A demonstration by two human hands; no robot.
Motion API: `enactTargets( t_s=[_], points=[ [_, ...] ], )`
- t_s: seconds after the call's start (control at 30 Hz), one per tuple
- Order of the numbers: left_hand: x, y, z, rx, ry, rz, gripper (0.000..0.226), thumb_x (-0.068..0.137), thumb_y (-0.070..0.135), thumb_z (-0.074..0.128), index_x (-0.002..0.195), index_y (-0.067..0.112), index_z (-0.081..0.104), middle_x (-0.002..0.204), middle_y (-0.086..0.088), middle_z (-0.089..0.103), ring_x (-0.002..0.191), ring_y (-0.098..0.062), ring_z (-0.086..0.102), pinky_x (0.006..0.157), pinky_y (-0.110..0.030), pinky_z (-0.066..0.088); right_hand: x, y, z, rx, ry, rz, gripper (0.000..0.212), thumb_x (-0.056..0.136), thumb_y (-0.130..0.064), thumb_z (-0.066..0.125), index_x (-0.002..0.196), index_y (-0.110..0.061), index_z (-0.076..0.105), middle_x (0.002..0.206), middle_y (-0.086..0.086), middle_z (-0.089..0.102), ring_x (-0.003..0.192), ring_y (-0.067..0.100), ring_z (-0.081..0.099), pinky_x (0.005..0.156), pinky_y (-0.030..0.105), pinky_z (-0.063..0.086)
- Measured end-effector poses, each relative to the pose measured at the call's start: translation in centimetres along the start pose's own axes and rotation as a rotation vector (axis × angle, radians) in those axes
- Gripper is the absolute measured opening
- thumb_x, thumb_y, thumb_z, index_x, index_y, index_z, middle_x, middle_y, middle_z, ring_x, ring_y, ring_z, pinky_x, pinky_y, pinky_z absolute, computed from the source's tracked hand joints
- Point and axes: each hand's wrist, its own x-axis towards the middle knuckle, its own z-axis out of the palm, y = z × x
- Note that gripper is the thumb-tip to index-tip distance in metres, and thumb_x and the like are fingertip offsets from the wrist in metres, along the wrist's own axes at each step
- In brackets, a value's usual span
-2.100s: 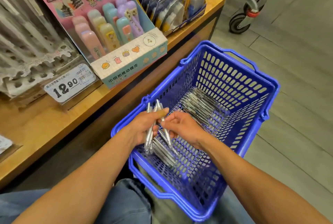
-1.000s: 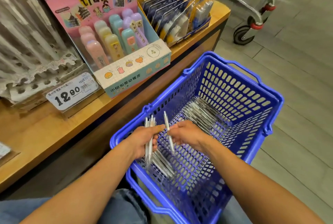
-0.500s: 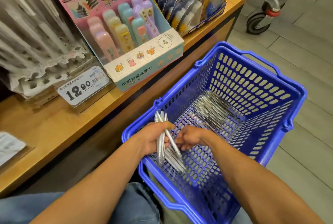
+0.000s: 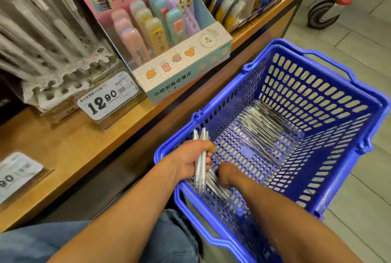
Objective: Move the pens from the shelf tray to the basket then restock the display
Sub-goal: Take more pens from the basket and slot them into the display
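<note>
Risks first. Left hand (image 4: 186, 160) is gripping a bundle of pens (image 4: 200, 163) upright over the near-left corner of the basket (image 4: 347, 97); fingers are curling round the middle of the bundle, thumb across the top, w/ pen ends sticking out above and below the fist. Bundle is looking loose at the bottom, so adding more could fan it out and let one slide through, prob. dropping back in the basket or, worse, over the rim to the floor. Smooth barrels = poor friction.

Right hand (image 4: 227, 172) is reaching down into the near-left corner, on the small pile of pens (image 4: 218, 186) lying on the basket floor just right of the bundle. Its fingers are pointing down and away from cam; cannot tell if they are pinching a pen or only touching. Risk: pens lying along the slotted floor could snag in a slot while being lifted.

A second, bigger heap of pens (image 4: 264, 127) is lying farther in, mid-floor, well apart from both hands.

Pen display (image 4: 48, 84) on the shelf (image 4: 69, 148), far left, is showing open holes along its front rows; restock looks part done at most.
</note>
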Motion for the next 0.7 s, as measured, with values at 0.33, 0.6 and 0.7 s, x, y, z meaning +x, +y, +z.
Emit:
enactTargets(
  t_s=[0.33,0.6,0.7],
  points=[
    [-0.4,0.0,0.3,-0.077,0.013,0.068,0.024,0.089,-0.011,0.052,0.081,0.011,0.054,0.048,-0.002,0.053,0.038,-0.011,0.053,0.04,-0.018,0.047,-7.9,2.1,-7.8,0.896,-0.026,0.029,0.007,0.09,-0.001,0.06,0.084,0.003,0.062,0.072,0.016,0.062,0.056,0.02,0.054,0.061,0.031,0.047],
    [-0.4,-0.1,0.7,-0.132,-0.09,0.087,0.015,0.089,0.014,0.068,0.078,0.004,0.065,0.059,-0.005,0.062,0.044,-0.015,0.061,0.046,-0.027,0.054,-15.5,0.3,-11.3,1.199,0.074,-0.272,0.014,0.088,-0.001,0.066,0.1,-0.003,0.058,0.078,0.018,0.061,0.053,0.013,0.056,0.048,0.02,0.045],
    [-0.7,-0.1,1.0,-0.205,-0.227,0.079,0.027,0.092,0.019,0.063,0.102,-0.006,0.064,0.076,-0.019,0.071,0.058,-0.031,0.07,0.053,-0.038,0.058,-15.2,-1.6,-10.7,1.147,0.109,-0.329,0.015,0.086,-0.003,0.07,0.091,-0.009,0.056,0.07,0.013,0.062,0.049,0.01,0.057,0.046,0.019,0.044]
  ],
)
